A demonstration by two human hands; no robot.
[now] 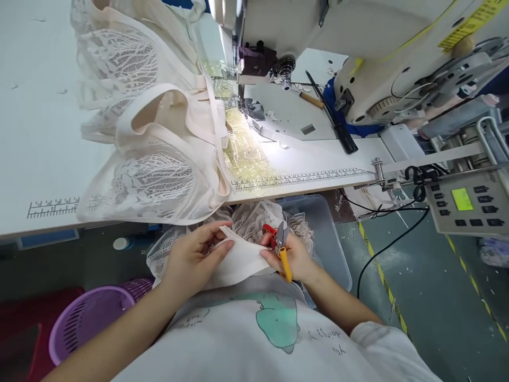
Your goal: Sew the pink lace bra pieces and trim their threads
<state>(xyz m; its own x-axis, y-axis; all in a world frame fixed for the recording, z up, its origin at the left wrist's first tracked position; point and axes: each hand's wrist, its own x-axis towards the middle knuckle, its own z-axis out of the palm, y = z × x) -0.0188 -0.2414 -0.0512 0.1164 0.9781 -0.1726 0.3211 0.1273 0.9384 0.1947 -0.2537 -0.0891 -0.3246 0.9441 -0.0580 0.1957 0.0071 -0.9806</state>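
Note:
A white fabric piece (pixel 238 260) is stretched between my two hands, just below the table's front edge. My left hand (pixel 199 254) is closed and pinches its left end between thumb and fingers. With the thumb of my right hand (pixel 292 257) I grip the fabric's right end. The same hand also keeps a pair of scissors (pixel 283 233) with one red and one orange handle, their blades lying across the palm and fingers. Behind the hands, white lace pieces (pixel 258 217) lie partly hidden by the fabric and fingers.
Cream lace bras (pixel 159 164) are heaped on the table's left and hang to its edge. A sewing machine (pixel 278 32) stands over the table, with a screwdriver (pixel 338 127) beside it. A grey bin (pixel 330 239) sits below; a purple basket (pixel 87 313) stands lower left.

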